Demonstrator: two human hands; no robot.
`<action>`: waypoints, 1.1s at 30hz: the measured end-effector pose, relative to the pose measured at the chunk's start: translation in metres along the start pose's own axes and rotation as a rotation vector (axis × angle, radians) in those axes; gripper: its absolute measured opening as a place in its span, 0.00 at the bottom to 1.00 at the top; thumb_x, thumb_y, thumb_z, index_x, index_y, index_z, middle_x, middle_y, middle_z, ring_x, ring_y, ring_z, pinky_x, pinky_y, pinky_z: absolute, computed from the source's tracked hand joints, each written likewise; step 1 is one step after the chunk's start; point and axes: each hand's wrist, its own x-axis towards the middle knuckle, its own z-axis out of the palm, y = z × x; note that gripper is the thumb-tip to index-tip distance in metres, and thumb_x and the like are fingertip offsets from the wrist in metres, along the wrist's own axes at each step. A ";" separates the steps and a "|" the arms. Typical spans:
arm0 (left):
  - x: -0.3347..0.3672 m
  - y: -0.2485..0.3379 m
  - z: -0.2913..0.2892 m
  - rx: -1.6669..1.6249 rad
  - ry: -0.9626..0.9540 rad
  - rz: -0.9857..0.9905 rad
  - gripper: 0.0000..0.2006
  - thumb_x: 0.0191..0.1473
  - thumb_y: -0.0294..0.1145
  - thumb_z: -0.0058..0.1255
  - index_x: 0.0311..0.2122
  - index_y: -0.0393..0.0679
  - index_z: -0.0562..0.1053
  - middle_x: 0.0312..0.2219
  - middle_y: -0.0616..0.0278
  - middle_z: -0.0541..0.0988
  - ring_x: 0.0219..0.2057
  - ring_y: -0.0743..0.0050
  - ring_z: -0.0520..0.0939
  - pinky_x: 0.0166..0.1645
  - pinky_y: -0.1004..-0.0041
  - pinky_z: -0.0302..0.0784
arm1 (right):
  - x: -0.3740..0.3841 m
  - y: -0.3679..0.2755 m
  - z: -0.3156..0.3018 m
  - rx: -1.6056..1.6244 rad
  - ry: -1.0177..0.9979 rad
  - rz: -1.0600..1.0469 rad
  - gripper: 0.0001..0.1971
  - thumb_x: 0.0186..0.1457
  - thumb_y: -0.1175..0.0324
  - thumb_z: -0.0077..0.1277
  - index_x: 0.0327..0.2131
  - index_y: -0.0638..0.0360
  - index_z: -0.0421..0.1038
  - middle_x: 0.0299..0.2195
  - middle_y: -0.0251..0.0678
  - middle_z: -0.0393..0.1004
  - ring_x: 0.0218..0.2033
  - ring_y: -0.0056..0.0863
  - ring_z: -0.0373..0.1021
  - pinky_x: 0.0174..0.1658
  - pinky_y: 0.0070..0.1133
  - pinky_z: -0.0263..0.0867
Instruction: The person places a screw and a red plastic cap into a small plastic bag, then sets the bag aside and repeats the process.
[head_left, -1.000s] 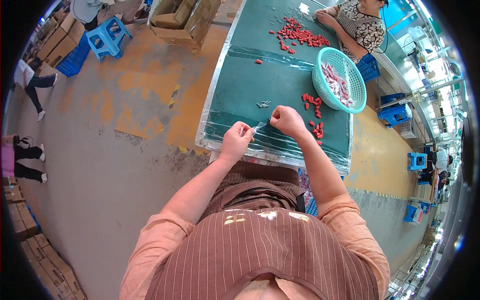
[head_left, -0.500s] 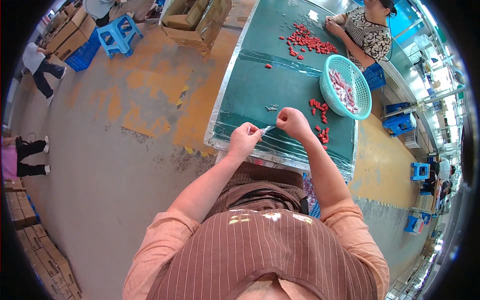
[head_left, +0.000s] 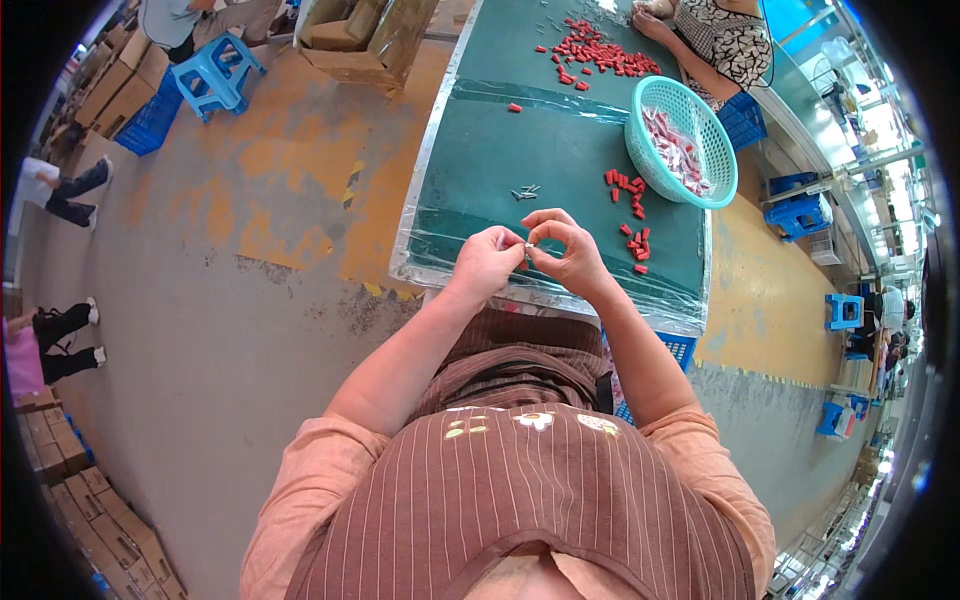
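My left hand (head_left: 484,262) and my right hand (head_left: 568,258) meet over the near edge of the green-topped table (head_left: 470,140). Thumb and forefinger of each are pinched on a small pale plastic bag (head_left: 530,246), mostly hidden by the fingertips. Just beyond my hands lies a small group of grey metal pins (head_left: 525,192). Short red cylinders lie to the right, in one cluster (head_left: 636,240) near my right hand and another (head_left: 627,186) farther off. Beside them a mint-green plastic basket (head_left: 720,130) holds many small clear bags with red pieces inside.
A larger heap of red cylinders (head_left: 600,50) lies at the far end, where a co-worker's arm (head_left: 690,60) rests. One red cylinder (head_left: 515,107) sits alone. On the floor left of the table stand an open cardboard box (head_left: 365,45) and a blue stool (head_left: 218,75).
My right hand has moved left and closer to my left hand, its fingers now curled in a ring. The clear strip that stretched between them is now mostly covered. The view has shifted slightly.
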 end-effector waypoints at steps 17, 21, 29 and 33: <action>-0.005 0.009 0.008 0.090 0.031 -0.001 0.04 0.48 0.27 0.50 0.30 0.39 0.69 0.21 0.66 0.74 0.17 0.87 0.67 0.20 0.82 0.60 | -0.031 0.029 -0.010 0.322 -0.062 0.356 0.07 0.50 0.72 0.53 0.32 0.64 0.72 0.28 0.27 0.73 0.31 0.13 0.66 0.37 0.14 0.64; 0.007 0.009 -0.003 -0.271 -0.087 -0.260 0.05 0.49 0.26 0.49 0.30 0.38 0.68 0.21 0.64 0.72 0.11 0.88 0.61 0.13 0.83 0.53 | -0.026 0.033 -0.017 0.412 -0.030 0.382 0.05 0.50 0.73 0.53 0.31 0.64 0.72 0.26 0.26 0.73 0.30 0.12 0.66 0.35 0.13 0.64; 0.016 -0.019 -0.022 0.193 0.100 -0.053 0.09 0.46 0.35 0.47 0.19 0.44 0.71 0.14 0.65 0.69 0.15 0.73 0.70 0.19 0.70 0.65 | -0.018 0.035 -0.077 -0.677 0.214 0.290 0.13 0.48 0.65 0.50 0.38 0.59 0.71 0.39 0.46 0.72 0.42 0.45 0.68 0.43 0.32 0.64; 0.030 -0.074 -0.002 0.232 0.194 0.206 0.07 0.47 0.31 0.52 0.27 0.39 0.73 0.20 0.60 0.77 0.23 0.69 0.77 0.29 0.69 0.72 | -0.051 0.051 -0.103 -0.897 0.099 0.397 0.13 0.48 0.69 0.49 0.40 0.56 0.67 0.37 0.44 0.67 0.39 0.45 0.67 0.39 0.34 0.64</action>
